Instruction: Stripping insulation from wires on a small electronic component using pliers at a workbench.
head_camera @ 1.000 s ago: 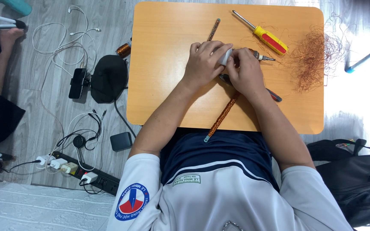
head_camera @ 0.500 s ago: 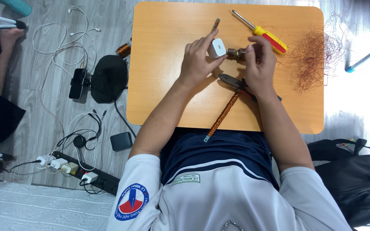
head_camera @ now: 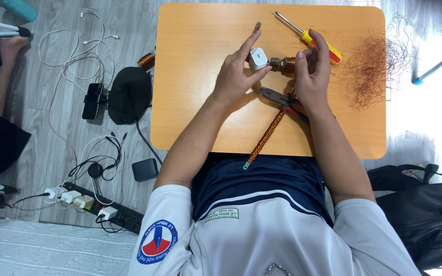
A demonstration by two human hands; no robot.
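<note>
My left hand pinches a small white plug-like block above the orange table. My right hand grips a copper-wound coil piece that meets the white block end to end. Below the hands, pliers with red handles lie on the table. A long rod wrapped in copper wire slants from the pliers past the table's near edge.
A yellow-and-red screwdriver and a thin rod lie at the table's far side. A tangle of copper wire sits at the right. On the floor to the left: a black cap, phone, cables, power strip.
Both hands lifted off the table near the pliers and moved toward its far side. The white block and coil piece, first hidden in the hands, now show between them.
</note>
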